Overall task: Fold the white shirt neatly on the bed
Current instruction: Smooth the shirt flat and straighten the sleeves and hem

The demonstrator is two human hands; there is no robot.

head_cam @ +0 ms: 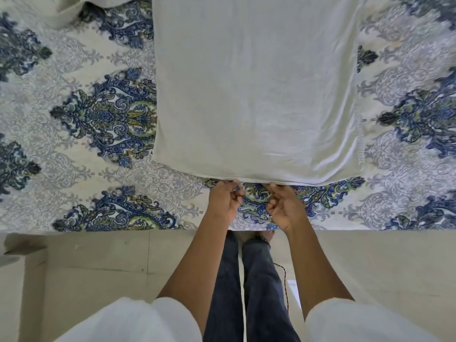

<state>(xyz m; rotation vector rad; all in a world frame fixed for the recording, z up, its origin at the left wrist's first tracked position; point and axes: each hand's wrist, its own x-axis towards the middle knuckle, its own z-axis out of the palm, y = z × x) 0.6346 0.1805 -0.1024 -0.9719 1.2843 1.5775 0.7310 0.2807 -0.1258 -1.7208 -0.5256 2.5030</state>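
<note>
The white shirt [256,90] lies flat on the bed [74,149], spread as a long rectangle that runs from the near edge up past the top of the frame. Its hem sits closest to me. My left hand [225,198] pinches the hem near the middle with thumb and fingers. My right hand [283,203] grips the same hem just to the right, fingers curled. Both hands are close together, just inside the bed's near edge. The shirt's upper part is out of view.
The bedsheet is cream with blue and green paisley patterns. More white cloth [64,8] lies at the top left corner. Below the bed edge is a pale tiled floor [98,262], with my legs in dark trousers [249,280] and a thin cord [285,285].
</note>
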